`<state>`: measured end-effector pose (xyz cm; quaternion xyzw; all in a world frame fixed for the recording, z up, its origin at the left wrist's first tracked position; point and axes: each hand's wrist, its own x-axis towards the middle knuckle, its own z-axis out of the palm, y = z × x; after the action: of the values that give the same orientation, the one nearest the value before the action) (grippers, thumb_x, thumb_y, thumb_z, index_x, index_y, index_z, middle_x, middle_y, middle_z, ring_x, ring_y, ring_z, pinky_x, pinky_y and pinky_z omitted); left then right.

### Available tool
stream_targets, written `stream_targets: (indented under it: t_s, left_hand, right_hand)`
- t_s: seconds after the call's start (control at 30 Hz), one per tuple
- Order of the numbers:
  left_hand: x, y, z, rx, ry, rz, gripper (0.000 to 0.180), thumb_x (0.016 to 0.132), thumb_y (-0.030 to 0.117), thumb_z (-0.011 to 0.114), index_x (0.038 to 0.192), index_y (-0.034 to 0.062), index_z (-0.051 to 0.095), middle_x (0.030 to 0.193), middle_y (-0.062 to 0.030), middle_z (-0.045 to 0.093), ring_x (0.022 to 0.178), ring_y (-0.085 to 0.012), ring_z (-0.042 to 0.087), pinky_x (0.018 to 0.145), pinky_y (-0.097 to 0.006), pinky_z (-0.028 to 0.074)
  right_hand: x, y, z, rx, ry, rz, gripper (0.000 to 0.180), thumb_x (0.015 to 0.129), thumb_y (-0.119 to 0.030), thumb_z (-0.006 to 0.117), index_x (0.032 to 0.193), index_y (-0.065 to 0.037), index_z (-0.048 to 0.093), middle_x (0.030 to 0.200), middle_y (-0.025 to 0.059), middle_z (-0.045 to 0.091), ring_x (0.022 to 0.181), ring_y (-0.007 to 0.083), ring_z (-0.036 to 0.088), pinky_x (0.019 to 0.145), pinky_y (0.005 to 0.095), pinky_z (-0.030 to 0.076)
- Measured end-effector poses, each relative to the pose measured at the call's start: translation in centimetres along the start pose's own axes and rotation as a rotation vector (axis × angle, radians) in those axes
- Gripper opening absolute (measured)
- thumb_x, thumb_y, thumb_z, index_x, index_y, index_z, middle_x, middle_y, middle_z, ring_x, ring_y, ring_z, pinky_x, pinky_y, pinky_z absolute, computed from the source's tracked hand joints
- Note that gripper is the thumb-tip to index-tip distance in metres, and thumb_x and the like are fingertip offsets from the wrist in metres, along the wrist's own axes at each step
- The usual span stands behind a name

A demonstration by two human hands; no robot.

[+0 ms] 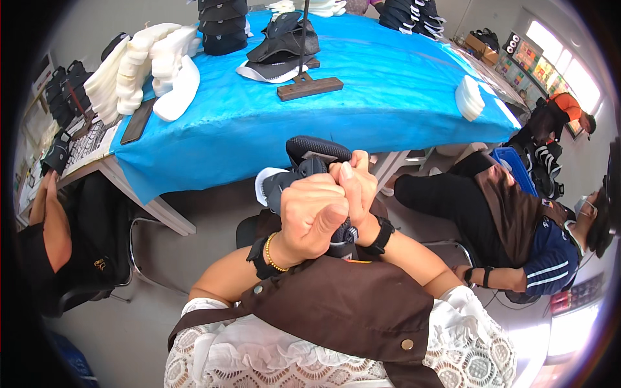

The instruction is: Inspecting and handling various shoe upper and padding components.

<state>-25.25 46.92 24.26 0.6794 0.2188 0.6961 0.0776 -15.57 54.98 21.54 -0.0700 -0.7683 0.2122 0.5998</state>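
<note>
Both hands are gripping a dark shoe upper [304, 165] in front of the chest, above the lap and the brown apron [336, 310], just short of the blue-covered table [388, 97]. Left hand [310, 220] is fisted, fingers curled tight and clamped on the upper's lower part; right hand [356, 184] is wrapping over the top, fingers closed on the fabric, thumb pressing. The upper is looking light, soft, pliable, probably non-slippery textile; best held at the collar edge and sole rim. White foam insoles [139, 68] are stacking on the table, well apart.
</note>
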Motion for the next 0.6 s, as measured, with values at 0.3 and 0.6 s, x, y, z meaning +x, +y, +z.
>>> stream_targets:
  t_s: [0.3, 0.6]
  left_hand:
    - [0.5, -4.4, -4.4, 0.076, -0.278, -0.1, 0.062, 0.109, 0.039, 0.039, 0.065, 0.0013, 0.06, 0.061, -0.0109, 0.057, 0.059, -0.0282, 0.053, 0.061, -0.038, 0.042]
    - [1.2, -5.1, -5.4, -0.01, -0.428, -0.181, 0.076, 0.108, 0.058, 0.035, 0.054, 0.0091, 0.058, 0.052, -0.0009, 0.054, 0.055, -0.0198, 0.053, 0.071, -0.036, 0.041]
  right_hand:
    - [1.1, 1.3, -4.9, 0.158, -0.116, 0.061, 0.039, 0.097, -0.012, 0.047, 0.058, -0.009, 0.05, 0.057, 0.0044, 0.053, 0.052, 0.0211, 0.048, 0.069, 0.0385, 0.039]
    - [0.4, -1.1, -3.7, 0.474, -0.196, -0.073, 0.043, 0.105, -0.012, 0.047, 0.063, -0.004, 0.05, 0.06, 0.0089, 0.053, 0.056, 0.0296, 0.053, 0.058, 0.0403, 0.042]
